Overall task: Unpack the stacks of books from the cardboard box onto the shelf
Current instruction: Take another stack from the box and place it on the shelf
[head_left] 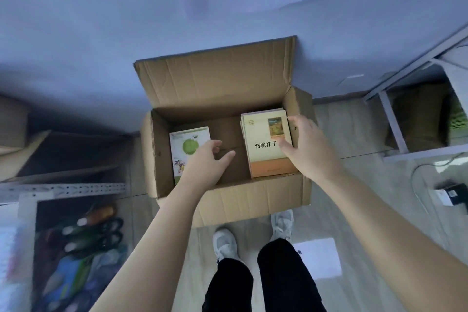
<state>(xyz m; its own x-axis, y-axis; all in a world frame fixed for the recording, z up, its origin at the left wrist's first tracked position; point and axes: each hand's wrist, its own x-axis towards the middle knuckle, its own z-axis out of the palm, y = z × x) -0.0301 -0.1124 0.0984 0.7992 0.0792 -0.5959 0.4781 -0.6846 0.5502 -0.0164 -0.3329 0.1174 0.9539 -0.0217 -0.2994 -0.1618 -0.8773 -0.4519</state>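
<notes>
- The cream-and-orange book stack (266, 144) stands at the right end of the open cardboard box (228, 200) on the floor.
- The right hand (306, 144) has its fingers (298, 121) curled over the stack's right edge, thumb pressing the cover.
- The left hand (205, 159) hovers with fingers loosely apart, over the green-covered book (188, 145) at the box's left end.

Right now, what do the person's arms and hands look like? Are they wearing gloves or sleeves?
No gloves and no sleeves in view. Both forearms are bare all the way to the picture's edge, and the left hand and right hand are bare too. I can't see any watch, ring or bracelet. Lower down, the person wears black trousers and white sneakers.
</notes>
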